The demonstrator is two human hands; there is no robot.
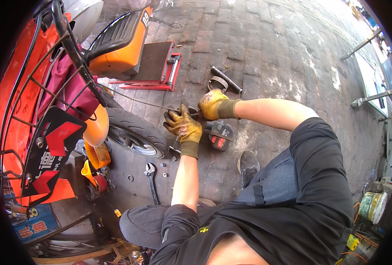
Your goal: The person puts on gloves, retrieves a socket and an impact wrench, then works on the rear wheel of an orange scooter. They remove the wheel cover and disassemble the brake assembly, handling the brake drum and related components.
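Observation:
Both my hands wear stained yellow work gloves with dark cuffs. My left hand (184,125) has its fingers spread beside the end of a thin cable (138,100) that runs from near the wheel. My right hand (213,105) is closed like a fist just right of it, around something I cannot make out. A dark metal part (197,115) shows between the two hands, mostly hidden. Just below my right hand lies a cordless power tool (221,135) with a black and red battery. Beyond that hand, a metal ring (218,82) lies beside a dark bar (226,79).
To the left stands a vehicle with a black tyre (136,128), a wire basket (32,79) and a red-and-black plate (52,150). An adjustable wrench (151,182) and small nuts lie on the paving. Farther off are an orange-black seat (118,48) and a red-framed stand (154,66).

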